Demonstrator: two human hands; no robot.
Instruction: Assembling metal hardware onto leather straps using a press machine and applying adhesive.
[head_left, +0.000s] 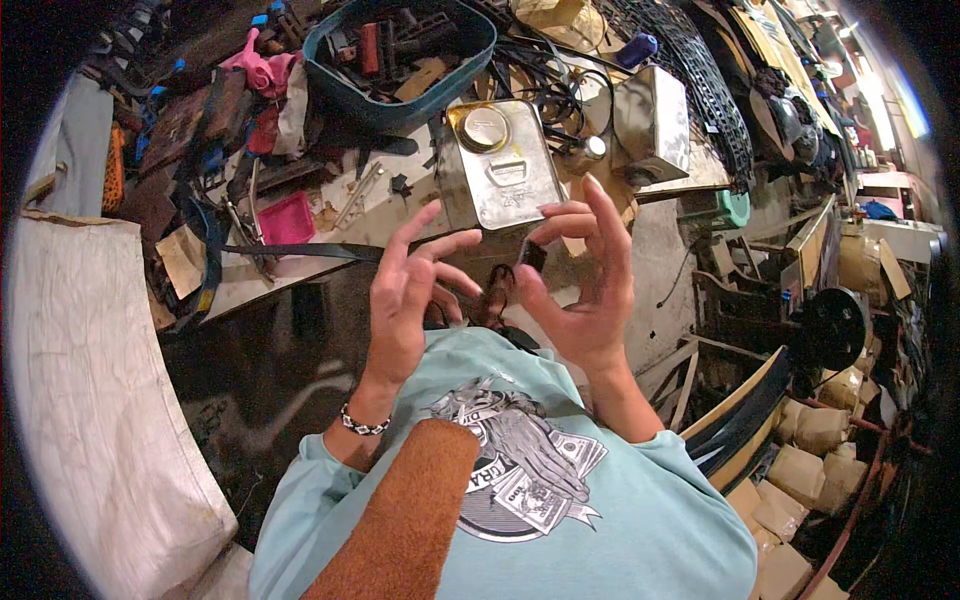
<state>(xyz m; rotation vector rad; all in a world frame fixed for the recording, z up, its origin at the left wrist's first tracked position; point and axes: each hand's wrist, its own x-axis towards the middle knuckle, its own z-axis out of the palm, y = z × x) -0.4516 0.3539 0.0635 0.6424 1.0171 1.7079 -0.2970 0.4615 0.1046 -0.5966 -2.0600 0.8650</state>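
Note:
My left hand [405, 290] is raised in front of my chest with its fingers apart. A long dark strap [300, 250] runs from the left of the bench to behind this hand; whether the hand touches it is hidden. My right hand [595, 290] is raised opposite, holding a small dark piece [533, 256] between thumb and fingers. Whether that piece belongs to the strap cannot be seen. Just beyond both hands lies a silver metal can [510, 190] with a round cap and a handle. A strip of brown suede-like material [410, 515] hangs across my shirt.
A blue-green tub [400, 115] of tools and scraps stands at the back. A bright pink tray [287, 218] lies left of the can, a box-shaped metal tin [650, 125] to its right. Wrapped bundles [810, 470] are stacked at right; a pale sheet-like surface [100, 400] bounds the left.

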